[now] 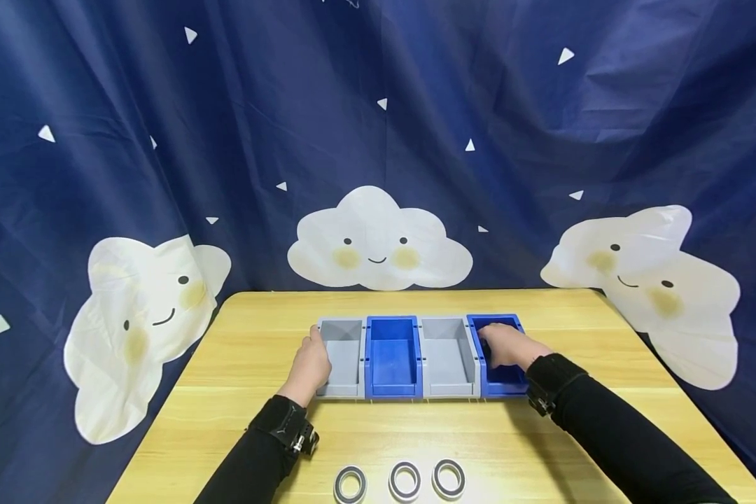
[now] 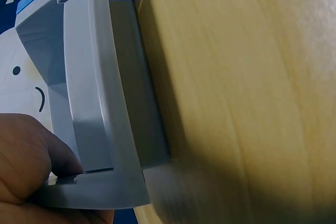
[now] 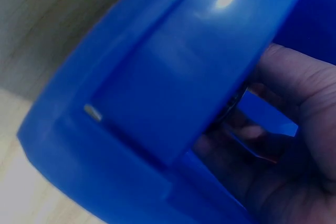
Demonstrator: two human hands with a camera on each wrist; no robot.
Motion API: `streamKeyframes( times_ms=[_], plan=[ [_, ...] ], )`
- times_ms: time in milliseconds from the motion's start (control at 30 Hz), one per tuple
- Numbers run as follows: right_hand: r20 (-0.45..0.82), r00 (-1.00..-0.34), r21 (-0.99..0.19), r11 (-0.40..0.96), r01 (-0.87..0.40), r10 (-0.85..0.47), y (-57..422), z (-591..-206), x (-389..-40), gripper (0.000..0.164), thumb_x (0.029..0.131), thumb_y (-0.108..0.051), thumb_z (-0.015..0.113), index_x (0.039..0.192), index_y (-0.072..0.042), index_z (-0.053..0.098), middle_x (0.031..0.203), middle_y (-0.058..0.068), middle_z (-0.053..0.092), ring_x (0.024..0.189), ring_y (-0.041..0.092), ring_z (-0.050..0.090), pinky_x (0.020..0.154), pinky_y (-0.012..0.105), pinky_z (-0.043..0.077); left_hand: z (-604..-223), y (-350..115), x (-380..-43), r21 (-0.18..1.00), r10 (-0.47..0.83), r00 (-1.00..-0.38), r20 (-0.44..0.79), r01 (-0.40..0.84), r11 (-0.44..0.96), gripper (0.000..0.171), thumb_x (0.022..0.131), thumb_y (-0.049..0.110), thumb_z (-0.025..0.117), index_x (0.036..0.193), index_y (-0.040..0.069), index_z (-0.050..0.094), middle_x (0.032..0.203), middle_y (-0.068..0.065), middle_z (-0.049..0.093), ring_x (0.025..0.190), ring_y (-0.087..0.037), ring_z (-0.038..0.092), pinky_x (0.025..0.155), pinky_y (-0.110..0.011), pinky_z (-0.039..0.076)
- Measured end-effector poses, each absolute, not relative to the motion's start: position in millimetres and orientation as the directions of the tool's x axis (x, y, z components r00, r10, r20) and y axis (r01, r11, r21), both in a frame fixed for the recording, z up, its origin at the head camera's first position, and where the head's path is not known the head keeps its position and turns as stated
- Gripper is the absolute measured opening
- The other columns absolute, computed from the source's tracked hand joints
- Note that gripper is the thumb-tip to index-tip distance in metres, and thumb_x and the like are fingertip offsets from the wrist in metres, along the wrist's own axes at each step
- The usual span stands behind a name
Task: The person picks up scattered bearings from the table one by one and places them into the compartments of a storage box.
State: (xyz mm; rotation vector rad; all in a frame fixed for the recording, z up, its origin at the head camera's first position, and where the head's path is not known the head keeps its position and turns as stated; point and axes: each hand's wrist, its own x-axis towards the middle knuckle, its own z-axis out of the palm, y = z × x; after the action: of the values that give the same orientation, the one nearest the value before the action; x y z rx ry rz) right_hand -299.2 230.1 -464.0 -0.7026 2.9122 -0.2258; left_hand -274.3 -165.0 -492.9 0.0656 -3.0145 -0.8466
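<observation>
A dark object with a curved edge [image 3: 231, 107], mostly hidden, sits between the thumb and curled fingers of the right hand [image 1: 509, 344], which dips into the rightmost blue plastic bin [image 1: 504, 389]. The left hand [image 1: 307, 365] grips the side wall of the leftmost grey plastic bin [image 1: 340, 392], thumb inside. Both forearms, in black sleeves [image 1: 624, 427], reach forward from the lower corners. Another blue bin [image 1: 393, 390] and another grey one [image 1: 450, 390] stand between. Nearer, three silver-and-black rings [image 1: 405, 465] lie on the pale wooden bench [image 1: 479, 434].
</observation>
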Motion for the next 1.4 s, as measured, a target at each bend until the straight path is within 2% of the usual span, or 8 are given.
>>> streamKeyframes(
  times_ms=[567, 1067, 1400],
  plan=[
    [-0.117, -0.889, -0.167, 0.891, -0.422, -0.442, 233.0, -465.2, -302.6, 0.047, 0.064, -0.002, 0.091, 0.105, 0.003, 0.069, 0.1, 0.014, 0.07, 0.101, 0.037, 0.064, 0.092, 0.051, 0.053, -489.1, -162.5, -275.0, 0.509, -0.036, -0.999, 0.001, -0.031, 0.86, 0.07, 0.091, -0.01, 0.051, 0.151, -0.015, 0.016, 0.129, -0.038, 0.048, 0.105, -0.042, 0.061, 0.094, -0.051, 0.052],
    [-0.109, -0.892, -0.172, 0.892, -0.419, -0.44, 229.3, -462.6, -298.4, 0.042, 0.066, 0.001, 0.088, 0.104, 0.003, 0.069, 0.099, 0.014, 0.069, 0.1, 0.034, 0.063, 0.092, 0.051, 0.053, -488.7, -163.3, -273.9, 0.514, -0.035, -0.999, 0.0, -0.03, 0.857, 0.069, 0.092, -0.01, 0.051, 0.151, -0.016, 0.016, 0.13, -0.038, 0.048, 0.106, -0.041, 0.06, 0.094, -0.051, 0.051],
    [-0.096, -0.893, -0.167, 0.891, -0.421, -0.44, 229.6, -466.5, -294.7, 0.049, 0.069, -0.005, 0.089, 0.113, 0.003, 0.067, 0.101, 0.016, 0.066, 0.097, 0.033, 0.061, 0.09, 0.051, 0.053, -489.9, -164.4, -272.2, 0.52, -0.046, -0.999, 0.008, -0.035, 0.854, 0.069, 0.091, -0.01, 0.052, 0.151, -0.015, 0.017, 0.127, -0.037, 0.049, 0.107, -0.043, 0.06, 0.095, -0.052, 0.051]
  ],
)
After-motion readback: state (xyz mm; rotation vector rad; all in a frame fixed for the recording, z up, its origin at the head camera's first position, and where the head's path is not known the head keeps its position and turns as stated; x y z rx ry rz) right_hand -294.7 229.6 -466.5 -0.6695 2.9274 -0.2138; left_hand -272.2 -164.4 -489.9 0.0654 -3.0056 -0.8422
